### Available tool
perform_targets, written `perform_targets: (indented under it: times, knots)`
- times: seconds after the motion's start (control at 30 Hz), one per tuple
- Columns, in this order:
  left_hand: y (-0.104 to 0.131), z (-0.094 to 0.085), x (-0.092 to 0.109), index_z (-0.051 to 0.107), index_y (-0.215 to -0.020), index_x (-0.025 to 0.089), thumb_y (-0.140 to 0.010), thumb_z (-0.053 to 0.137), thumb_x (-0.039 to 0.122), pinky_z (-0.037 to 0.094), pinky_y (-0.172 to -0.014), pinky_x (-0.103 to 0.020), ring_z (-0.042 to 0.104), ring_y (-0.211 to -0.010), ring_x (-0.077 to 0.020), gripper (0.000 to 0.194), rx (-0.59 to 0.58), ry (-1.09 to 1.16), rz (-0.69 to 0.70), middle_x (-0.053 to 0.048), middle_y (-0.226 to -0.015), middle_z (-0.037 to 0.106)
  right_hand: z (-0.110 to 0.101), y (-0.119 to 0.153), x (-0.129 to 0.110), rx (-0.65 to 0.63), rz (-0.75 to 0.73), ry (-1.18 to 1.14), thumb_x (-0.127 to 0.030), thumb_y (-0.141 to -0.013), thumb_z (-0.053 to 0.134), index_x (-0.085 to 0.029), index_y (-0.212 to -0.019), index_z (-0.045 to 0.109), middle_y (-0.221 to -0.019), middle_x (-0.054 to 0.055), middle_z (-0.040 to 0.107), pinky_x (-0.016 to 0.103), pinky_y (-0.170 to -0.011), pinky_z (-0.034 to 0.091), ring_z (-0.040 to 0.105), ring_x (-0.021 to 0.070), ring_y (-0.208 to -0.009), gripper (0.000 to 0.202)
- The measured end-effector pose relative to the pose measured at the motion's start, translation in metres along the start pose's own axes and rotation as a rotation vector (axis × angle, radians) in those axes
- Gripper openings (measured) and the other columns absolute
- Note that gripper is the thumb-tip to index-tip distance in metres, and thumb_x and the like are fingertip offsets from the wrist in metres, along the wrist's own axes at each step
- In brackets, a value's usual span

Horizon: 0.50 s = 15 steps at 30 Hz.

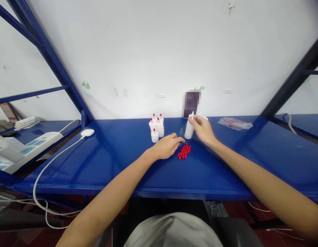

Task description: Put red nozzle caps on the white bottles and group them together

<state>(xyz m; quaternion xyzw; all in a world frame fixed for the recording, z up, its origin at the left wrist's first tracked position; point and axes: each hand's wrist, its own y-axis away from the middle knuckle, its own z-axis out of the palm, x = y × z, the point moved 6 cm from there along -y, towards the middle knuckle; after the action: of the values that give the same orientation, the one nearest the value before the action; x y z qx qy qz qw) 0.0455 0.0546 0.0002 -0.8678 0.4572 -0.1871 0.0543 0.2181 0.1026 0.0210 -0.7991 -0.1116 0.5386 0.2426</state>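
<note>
Right hand is gripping a white bottle up near its neck, thumb and fingers closed in on it, white nozzle poking up past the fingertips. Bottle is leaning slightly right, mid-desk, nearer the back edge than the front; can't tell if its base is touching the desk.

Left hand is hovering low or resting just left of the red caps, palm down, fingers half curled, index pointing out over the far end of the pile. Can't tell if it's touching or pinching a cap; thumb is hidden.

Caps are lying in a loose heap between both hands, about midway front edge to back edge. Five red-tipped bottles are standing close together beyond the left hand, toward the back edge. Plastic bag is lying by the back edge, right of the right hand.
</note>
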Motion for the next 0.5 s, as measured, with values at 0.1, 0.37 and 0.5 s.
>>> perform_targets:
  times: [0.1, 0.37, 0.5]
  knots:
    - [0.0, 0.001, 0.0, 0.047, -0.137, 0.027, -0.1, 0.033, 0.022, 0.047, -0.084, -0.032, 0.057, -0.085, -0.0175, 0.04, -0.006, -0.021, -0.004, -0.005, -0.099, 0.052, 0.013, 0.0, 0.015, -0.05, 0.162, -0.224, -0.051, -0.08, 0.063, -0.02, -0.079, 0.064, -0.076, 0.002, 0.068, 0.033, -0.071, 0.051, 0.064, 0.0209, -0.076, 0.031]
    - [-0.001, 0.004, 0.0, 0.052, -0.134, 0.03, -0.1, 0.035, 0.027, 0.047, -0.085, -0.032, 0.058, -0.086, -0.0167, 0.038, -0.039, -0.063, -0.009, -0.005, -0.102, 0.051, 0.034, 0.01, 0.017, -0.126, 0.417, -0.61, -0.041, -0.076, 0.064, -0.021, -0.081, 0.056, -0.066, 0.001, 0.065, 0.03, -0.065, 0.052, 0.063, 0.0185, -0.065, 0.022]
    - [-0.003, 0.004, -0.004, 0.06, -0.117, 0.024, -0.099, 0.041, 0.027, 0.047, -0.082, -0.03, 0.058, -0.085, -0.0166, 0.027, 0.013, -0.017, -0.025, -0.004, -0.097, 0.053, 0.032, 0.01, 0.014, -0.135, 0.358, -0.575, -0.039, -0.076, 0.06, -0.022, -0.083, 0.054, -0.056, -0.004, 0.054, 0.026, -0.051, 0.044, 0.051, 0.0135, -0.05, 0.019]
